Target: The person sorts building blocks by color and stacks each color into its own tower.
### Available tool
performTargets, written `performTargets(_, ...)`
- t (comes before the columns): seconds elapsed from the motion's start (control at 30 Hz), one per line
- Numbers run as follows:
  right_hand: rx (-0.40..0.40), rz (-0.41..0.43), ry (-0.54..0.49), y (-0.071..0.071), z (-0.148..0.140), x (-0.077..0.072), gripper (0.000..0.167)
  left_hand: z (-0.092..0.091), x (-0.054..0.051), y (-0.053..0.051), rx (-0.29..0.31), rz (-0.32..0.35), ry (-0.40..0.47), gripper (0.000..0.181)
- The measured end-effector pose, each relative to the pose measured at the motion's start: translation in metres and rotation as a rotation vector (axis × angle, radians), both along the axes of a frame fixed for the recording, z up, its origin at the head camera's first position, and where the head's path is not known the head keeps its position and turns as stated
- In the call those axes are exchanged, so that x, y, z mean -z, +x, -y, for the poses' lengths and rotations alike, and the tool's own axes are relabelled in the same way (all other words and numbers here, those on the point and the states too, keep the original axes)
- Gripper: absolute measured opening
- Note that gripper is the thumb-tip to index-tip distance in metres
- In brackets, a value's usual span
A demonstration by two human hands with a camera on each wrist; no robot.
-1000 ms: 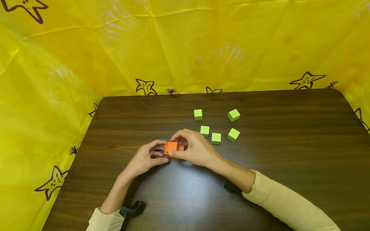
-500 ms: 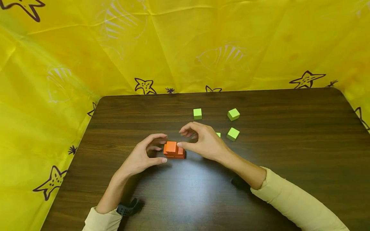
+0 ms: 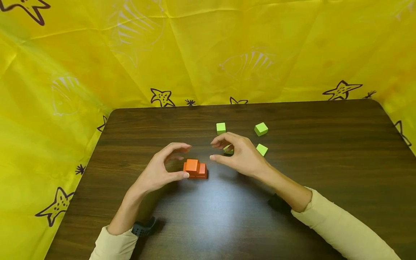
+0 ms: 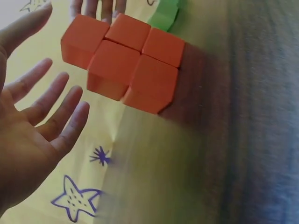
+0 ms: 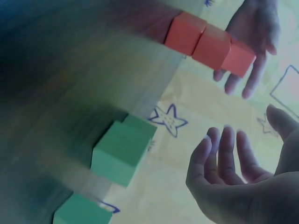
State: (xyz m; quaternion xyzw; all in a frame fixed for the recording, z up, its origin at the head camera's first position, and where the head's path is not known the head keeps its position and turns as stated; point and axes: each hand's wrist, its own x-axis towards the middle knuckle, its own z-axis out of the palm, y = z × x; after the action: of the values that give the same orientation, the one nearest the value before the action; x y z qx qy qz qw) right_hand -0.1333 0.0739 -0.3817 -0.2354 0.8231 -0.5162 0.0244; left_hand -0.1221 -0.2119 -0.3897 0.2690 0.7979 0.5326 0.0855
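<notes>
Orange cubes form a small stepped stack on the table, with a single cube on top, seen side-on in the left wrist view as a stack of several cubes. Left of it, my left hand curves around with fingers spread, holding nothing; the left wrist view shows a gap between fingers and cubes. My right hand hovers to the right of the stack, fingers loosely bent, nothing between them. Behind and under it in the head view, a green cube is partly hidden.
More green cubes lie farther back: one cube behind the right hand's fingers, another cube to the right, and a third cube beside the hand. The dark wooden table ends at a yellow patterned cloth.
My right hand has let go of the top orange cube and moved right and back, over the green cubes. My left hand's fingers have drawn back from the stack and spread wider.
</notes>
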Motion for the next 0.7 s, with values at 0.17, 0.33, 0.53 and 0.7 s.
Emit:
performTargets(0.17,0.017,-0.005,0.002,0.0,-0.013,-0.002,0.033,-0.006,-0.011,-0.002,0.006,-0.037,-0.037,0.07)
performTargets(0.33,0.025,-0.012,-0.01,-0.001,-0.029,-0.004,0.033,-0.018,-0.025,-0.005,0.031,-0.128,-0.095,0.069)
performTargets(0.53,0.043,-0.06,-0.011,-0.002,-0.045,-0.006,0.033,-0.033,-0.038,-0.009,0.07,-0.19,-0.105,0.067)
performTargets(0.7,0.073,-0.072,0.016,-0.003,-0.057,-0.007,0.029,-0.044,-0.043,-0.013,0.087,-0.211,-0.097,0.064)
